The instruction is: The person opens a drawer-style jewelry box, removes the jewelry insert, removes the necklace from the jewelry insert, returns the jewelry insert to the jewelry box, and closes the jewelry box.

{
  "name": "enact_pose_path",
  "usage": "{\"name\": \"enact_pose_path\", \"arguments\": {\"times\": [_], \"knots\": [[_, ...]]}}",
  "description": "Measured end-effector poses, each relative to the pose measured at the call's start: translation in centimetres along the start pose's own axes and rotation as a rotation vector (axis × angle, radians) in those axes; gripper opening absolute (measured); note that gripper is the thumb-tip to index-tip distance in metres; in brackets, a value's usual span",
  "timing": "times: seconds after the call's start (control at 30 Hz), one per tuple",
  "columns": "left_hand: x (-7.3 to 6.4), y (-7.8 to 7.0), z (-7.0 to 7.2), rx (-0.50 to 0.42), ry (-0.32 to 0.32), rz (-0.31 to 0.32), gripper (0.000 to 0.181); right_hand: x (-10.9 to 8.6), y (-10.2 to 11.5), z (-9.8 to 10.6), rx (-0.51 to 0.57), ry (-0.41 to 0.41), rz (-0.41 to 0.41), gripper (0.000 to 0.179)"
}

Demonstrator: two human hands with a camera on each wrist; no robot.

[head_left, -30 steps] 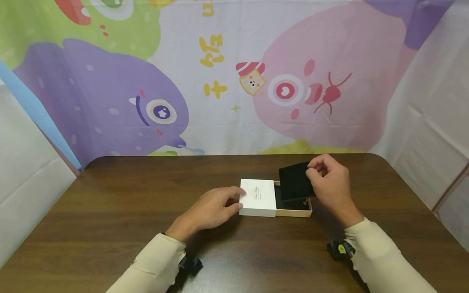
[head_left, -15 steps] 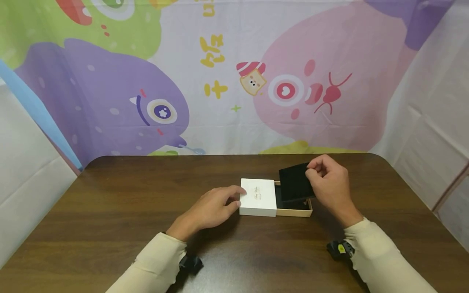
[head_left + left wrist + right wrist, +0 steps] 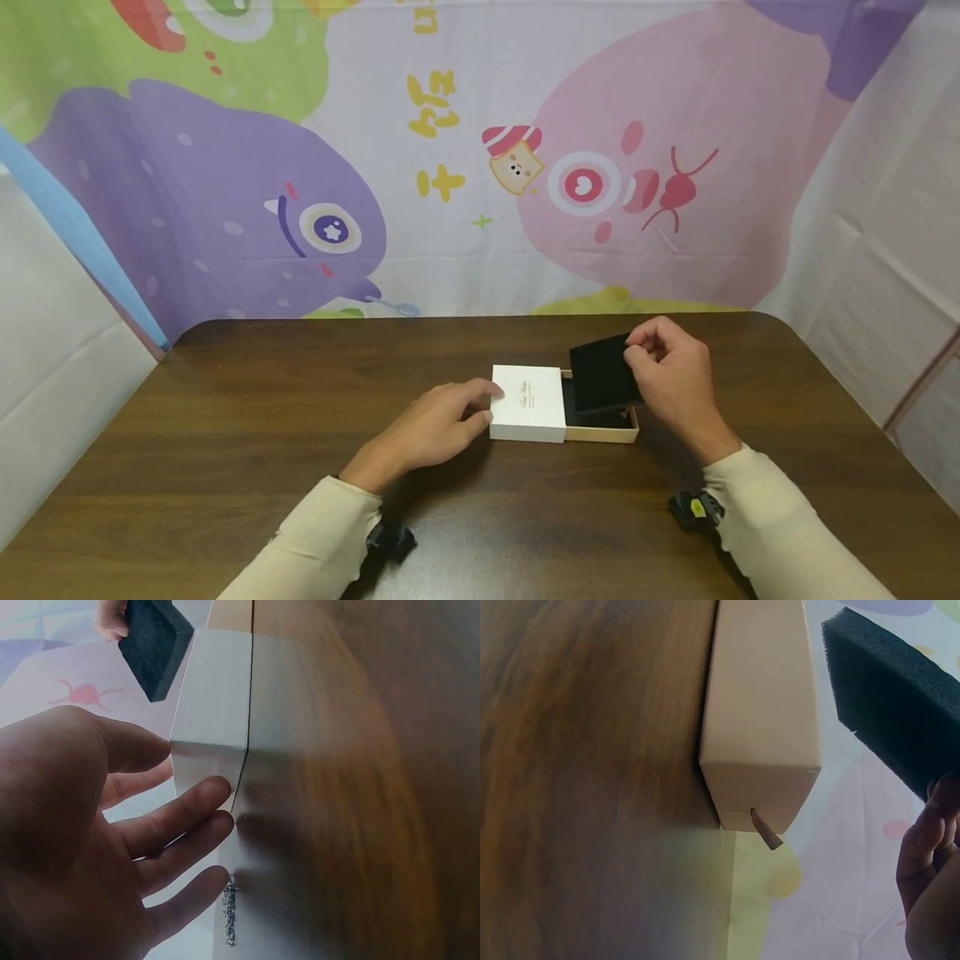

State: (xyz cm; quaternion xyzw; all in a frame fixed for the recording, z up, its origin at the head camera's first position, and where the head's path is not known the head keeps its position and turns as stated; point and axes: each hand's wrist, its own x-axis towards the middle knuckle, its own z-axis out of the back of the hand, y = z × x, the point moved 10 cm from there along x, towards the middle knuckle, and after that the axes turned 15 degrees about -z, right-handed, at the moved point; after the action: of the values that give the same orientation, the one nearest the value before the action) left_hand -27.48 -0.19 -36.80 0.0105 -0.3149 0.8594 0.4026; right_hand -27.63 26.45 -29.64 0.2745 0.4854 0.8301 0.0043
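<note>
A white sleeve box (image 3: 527, 404) with small printed lettering lies flat on the table. From its right side a tan drawer (image 3: 600, 435) sticks out, dark inside, with a short ribbon tab (image 3: 766, 829) on its end. My right hand (image 3: 677, 379) pinches a thin black foam pad (image 3: 603, 373) by its upper right corner, tilted over the drawer. At the sleeve's left end is my left hand (image 3: 438, 427), thumb and index fingertip on its edges. Its other fingers (image 3: 191, 851) spread loosely beside the end face in the left wrist view.
Brown wooden table (image 3: 247, 467) runs back to a cartoon-printed cloth (image 3: 465, 275). Beyond the left fingers lies a small silvery, chain-like strip (image 3: 229, 911), hidden in the head view. Black wrist cameras (image 3: 392, 542) sit at both cuffs.
</note>
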Motion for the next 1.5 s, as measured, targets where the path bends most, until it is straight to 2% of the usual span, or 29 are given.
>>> {"name": "enact_pose_path", "arguments": {"times": [0.33,0.7,1.5], "knots": [[-0.05,0.09,0.12,0.0,-0.001,0.013,0.03,0.01,0.12,-0.23,-0.03,0.013,0.0,0.015],[0.04,-0.32,0.14,0.053,0.015,-0.001,0.031,-0.13,-0.43,-0.55,-0.06,0.044,-0.027,0.014],[-0.04,-0.38,0.25,0.079,0.011,-0.018,0.03,0.16,-0.83,-0.96,-0.135,0.09,-0.053,0.011]]}}
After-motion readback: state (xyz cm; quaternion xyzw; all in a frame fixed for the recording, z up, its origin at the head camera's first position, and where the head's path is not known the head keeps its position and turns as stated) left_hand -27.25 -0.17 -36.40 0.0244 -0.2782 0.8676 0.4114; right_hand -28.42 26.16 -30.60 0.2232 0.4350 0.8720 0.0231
